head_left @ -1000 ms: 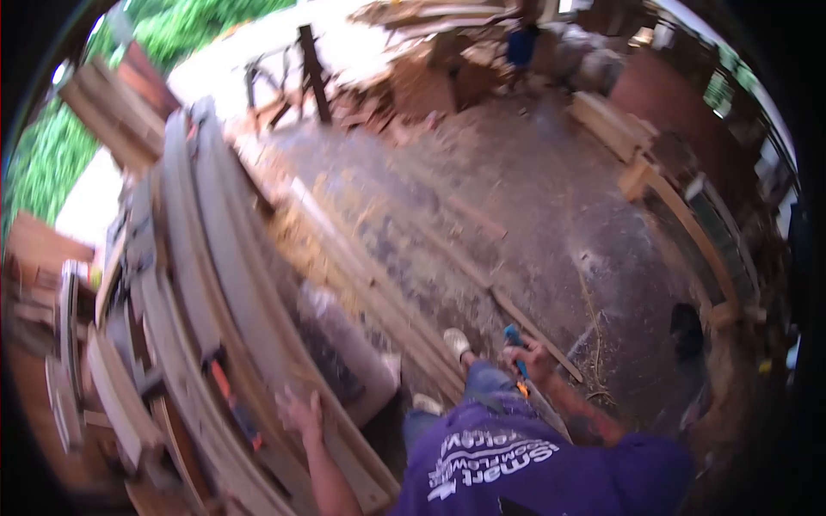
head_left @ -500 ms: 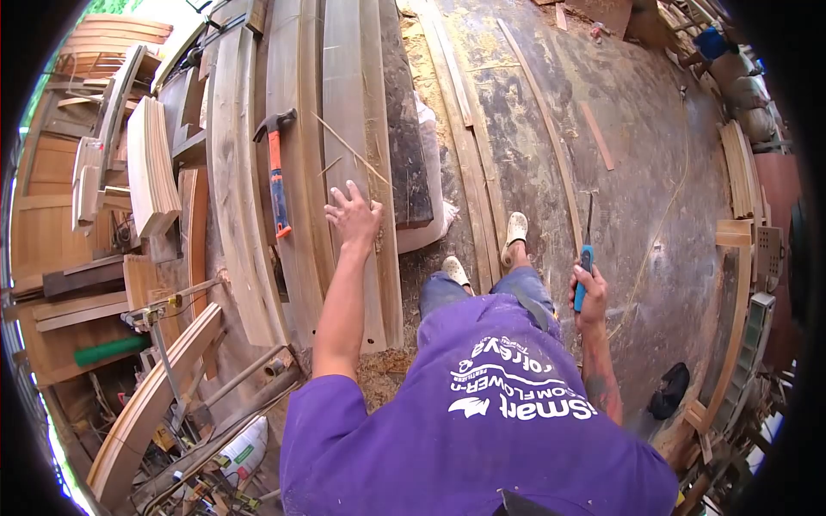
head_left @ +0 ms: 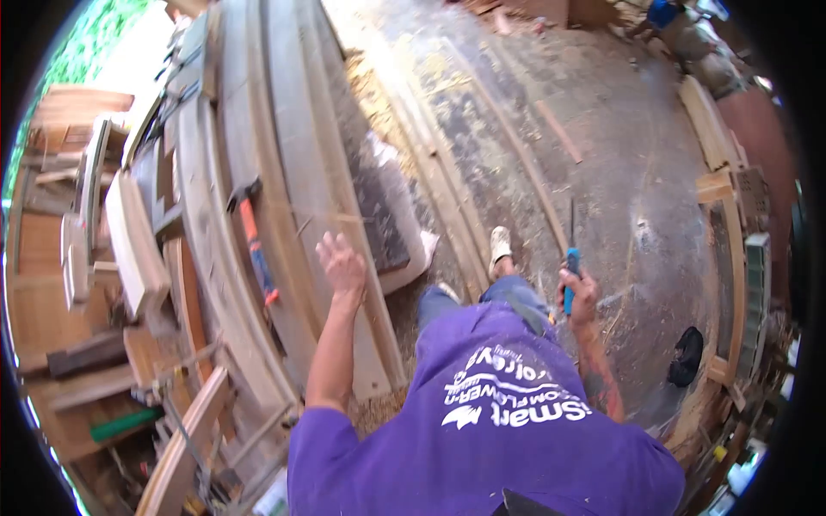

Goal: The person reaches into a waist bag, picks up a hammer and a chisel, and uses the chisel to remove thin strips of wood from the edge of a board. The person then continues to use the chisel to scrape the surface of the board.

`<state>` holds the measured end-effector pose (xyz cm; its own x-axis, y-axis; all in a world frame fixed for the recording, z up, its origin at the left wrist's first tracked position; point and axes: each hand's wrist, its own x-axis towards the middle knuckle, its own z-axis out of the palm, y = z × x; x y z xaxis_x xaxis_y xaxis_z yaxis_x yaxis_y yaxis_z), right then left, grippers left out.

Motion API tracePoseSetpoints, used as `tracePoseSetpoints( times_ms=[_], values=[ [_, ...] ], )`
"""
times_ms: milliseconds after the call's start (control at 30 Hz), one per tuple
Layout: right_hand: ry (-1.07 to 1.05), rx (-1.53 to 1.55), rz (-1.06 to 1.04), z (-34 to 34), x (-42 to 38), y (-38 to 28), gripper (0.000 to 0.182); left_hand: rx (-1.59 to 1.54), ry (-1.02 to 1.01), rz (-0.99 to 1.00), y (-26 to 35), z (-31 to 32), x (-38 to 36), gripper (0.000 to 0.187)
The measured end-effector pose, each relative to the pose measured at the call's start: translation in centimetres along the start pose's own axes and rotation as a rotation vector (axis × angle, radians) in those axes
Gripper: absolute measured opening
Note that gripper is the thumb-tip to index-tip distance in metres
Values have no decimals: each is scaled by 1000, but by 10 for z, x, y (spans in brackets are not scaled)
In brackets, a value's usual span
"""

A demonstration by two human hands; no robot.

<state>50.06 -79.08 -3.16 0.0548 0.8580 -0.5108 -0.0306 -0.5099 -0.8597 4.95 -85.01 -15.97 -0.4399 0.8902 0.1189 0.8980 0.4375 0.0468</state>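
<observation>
My left hand (head_left: 342, 265) is over the long wooden boards (head_left: 288, 176), palm down with its fingers apart, holding nothing. Just past its fingertips lie thin wood splinters (head_left: 305, 226), blurred. A claw hammer (head_left: 250, 236) with an orange and blue handle rests on the boards to the left of this hand. Off to my right side, above the floor, my right hand (head_left: 580, 295) is wrapped round a blue-handled tool (head_left: 572, 261). Its thin dark blade points away from me; the tool's exact kind does not show.
Long wood strips (head_left: 469, 206) lie on the stained floor (head_left: 619, 198) beyond my feet. Curved wooden pieces (head_left: 138, 249) are stacked at the left, near a green cylinder (head_left: 126, 424). A dark object (head_left: 686, 356) and a wooden frame (head_left: 730, 284) are at the right.
The whole view has shifted and blurred, moving the boards and hammer left and lower in it. The long splinter lies more crosswise. My right hand keeps its hold on the blue-handled tool.
</observation>
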Motion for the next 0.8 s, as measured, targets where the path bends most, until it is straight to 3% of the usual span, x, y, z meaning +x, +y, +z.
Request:
tracePoseSetpoints(
  times_ms=[100, 300, 433, 633, 800],
  values=[
    [11, 31, -19, -8, 7, 24, 19, 31, 160, 109, 0, 8, 3, 54],
    [-63, 88, -20, 3, 13, 11, 21, 33, -218, -21, 7, -8, 5, 56],
    [-145, 56, -50, 12, 17, -7, 22, 2, -146, -61, 9, -2, 9, 50],
    [-196, 80, -53, 18, 17, -24, 21, 14, -256, -70, 20, -23, 8, 50],
    [-207, 97, -61, 11, 23, -12, 21, 22, -190, -37, 16, -13, 5, 36]
  ],
)
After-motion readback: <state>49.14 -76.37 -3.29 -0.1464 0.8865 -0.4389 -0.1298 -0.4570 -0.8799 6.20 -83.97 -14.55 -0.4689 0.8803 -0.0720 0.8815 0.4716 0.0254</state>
